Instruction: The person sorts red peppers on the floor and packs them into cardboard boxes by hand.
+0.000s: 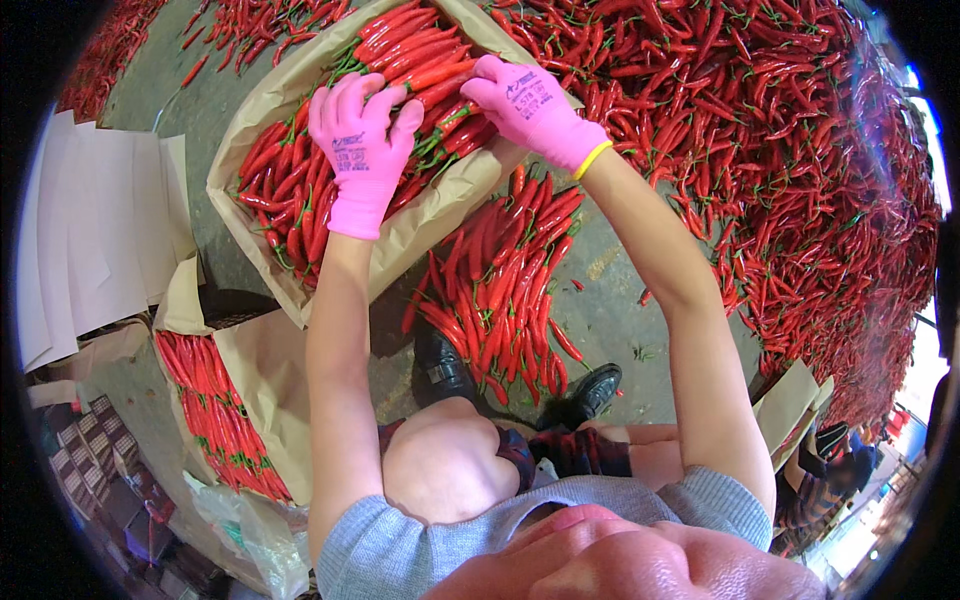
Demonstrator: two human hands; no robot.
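Both my hands wear pink gloves. My left hand [360, 150] lies flat on a layer of red chilli peppers [290, 190] packed side by side in a paper-lined box [420, 225] in front of me. My right hand [525, 105] presses on the same peppers at the box's far right corner, fingers curled over a bunch of them. A small heap of loose red chillies [505, 285] lies on the ground between the box and my feet.
A huge pile of red chillies [780, 150] covers the ground to the right and beyond. A second paper-lined box with chillies [215, 415] stands at my lower left. Sheets of white paper [95, 230] lie at the left. Another person [830, 460] crouches at the lower right.
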